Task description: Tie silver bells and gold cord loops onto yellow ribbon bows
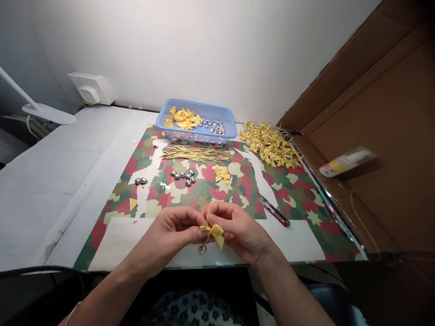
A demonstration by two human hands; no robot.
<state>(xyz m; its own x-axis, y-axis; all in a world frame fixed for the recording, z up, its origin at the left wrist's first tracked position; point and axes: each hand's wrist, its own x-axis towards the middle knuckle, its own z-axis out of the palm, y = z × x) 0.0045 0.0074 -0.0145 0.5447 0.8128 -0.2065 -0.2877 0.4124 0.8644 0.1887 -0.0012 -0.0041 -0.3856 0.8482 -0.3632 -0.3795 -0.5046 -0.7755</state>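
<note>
Both my hands meet near the table's front edge, pinching one small yellow ribbon bow [215, 232]. My left hand [173, 228] grips its left side with closed fingers. My right hand [238, 228] grips its right side, fingers curled. A small silver bell [202, 249] hangs from the bow on a thin gold thread. Beyond my hands lie several loose silver bells [183, 177], one more yellow bow [222, 173] and a bundle of gold threads [197, 154].
A blue basket [159, 121] at the back holds bows and bells. A pile of finished yellow bows [272, 147] lies to its right. Red snips [273, 210] lie right of my hands. A cardboard box [390, 136] with a glue bottle [346, 162] stands right. A camouflage-patterned mat [299, 194] covers the table.
</note>
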